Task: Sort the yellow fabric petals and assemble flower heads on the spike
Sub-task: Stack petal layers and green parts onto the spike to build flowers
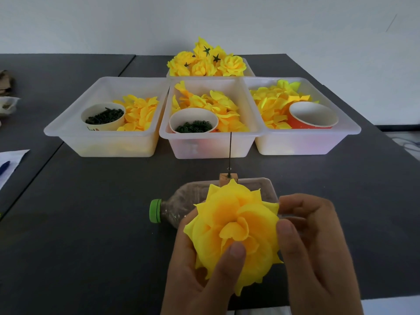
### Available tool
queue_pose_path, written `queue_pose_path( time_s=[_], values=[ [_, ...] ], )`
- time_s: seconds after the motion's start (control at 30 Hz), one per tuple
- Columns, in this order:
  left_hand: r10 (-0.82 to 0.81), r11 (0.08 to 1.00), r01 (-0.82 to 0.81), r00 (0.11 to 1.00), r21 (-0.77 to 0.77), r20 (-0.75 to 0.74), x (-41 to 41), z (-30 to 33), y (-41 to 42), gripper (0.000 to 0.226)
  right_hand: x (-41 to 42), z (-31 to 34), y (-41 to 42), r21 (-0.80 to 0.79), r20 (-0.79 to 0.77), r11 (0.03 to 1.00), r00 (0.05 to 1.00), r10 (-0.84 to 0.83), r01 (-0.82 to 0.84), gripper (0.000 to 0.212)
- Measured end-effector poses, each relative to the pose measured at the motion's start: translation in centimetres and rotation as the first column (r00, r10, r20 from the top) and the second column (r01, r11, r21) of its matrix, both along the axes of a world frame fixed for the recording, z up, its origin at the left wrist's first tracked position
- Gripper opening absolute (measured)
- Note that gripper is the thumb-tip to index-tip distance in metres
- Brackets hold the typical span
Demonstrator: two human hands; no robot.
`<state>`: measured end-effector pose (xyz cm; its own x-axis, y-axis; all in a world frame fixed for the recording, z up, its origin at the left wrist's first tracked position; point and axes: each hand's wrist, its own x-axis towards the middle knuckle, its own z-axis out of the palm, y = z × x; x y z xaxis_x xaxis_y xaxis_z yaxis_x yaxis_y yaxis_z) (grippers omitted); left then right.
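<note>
Now | yellow flower head (pixel 236 233) held in both hands, off spike (pixel 230 153) | left hand (pixel 200 269) cups underneath, thumb pressed on petals | right hand (pixel 316 246) pinches its right edge | spike upright just beyond grip

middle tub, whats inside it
The middle tub holds loose yellow petals and a white paper cup of small dark green pieces. Whatever lies under the petals is covered.

Left hand (pixel 200 264) low, near centre, palm up, fingers curled behind the flower head (pixel 236 233), thumb pressing its front. Right hand (pixel 318 253) alongside, fingers curled, thumb and forefinger pinching the right edge.
</note>
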<state>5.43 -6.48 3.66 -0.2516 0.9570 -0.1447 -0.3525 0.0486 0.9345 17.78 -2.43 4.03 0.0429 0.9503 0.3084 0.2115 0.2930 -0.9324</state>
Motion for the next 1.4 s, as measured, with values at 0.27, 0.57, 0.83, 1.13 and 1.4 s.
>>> queue_pose_path(
  time_s=[0.27,0.57,0.83,1.13,1.4],
  values=[
    [-0.003,1.0,0.006,0.989,-0.021,0.149,-0.5,-0.4,0.3,0.082,0.0,0.0,-0.6,0.037,-0.02,0.999,0.999,0.026,-0.025,0.025],
    [0.016,0.996,0.001,0.98,-0.088,0.197,-0.7,-0.6,0.6,0.085,0.2,-0.4,-0.7,0.067,0.012,0.998,1.0,0.018,-0.019,0.028],
    [0.038,0.999,-0.038,0.999,0.011,-0.011,0.1,-0.3,0.3,0.096,0.0,0.4,-0.3,0.184,0.313,0.981,0.95,0.006,-0.067,0.021],
    [0.1,0.992,-0.084,0.977,0.092,-0.187,0.5,-0.7,0.0,0.088,0.0,0.6,0.0,0.323,0.415,0.947,0.898,-0.143,0.002,0.011],
    [0.148,0.981,-0.114,0.96,0.155,-0.236,0.9,-0.8,-0.1,0.083,-0.5,0.3,-0.1,0.343,0.433,0.939,0.885,-0.171,0.014,0.013]
  ],
)
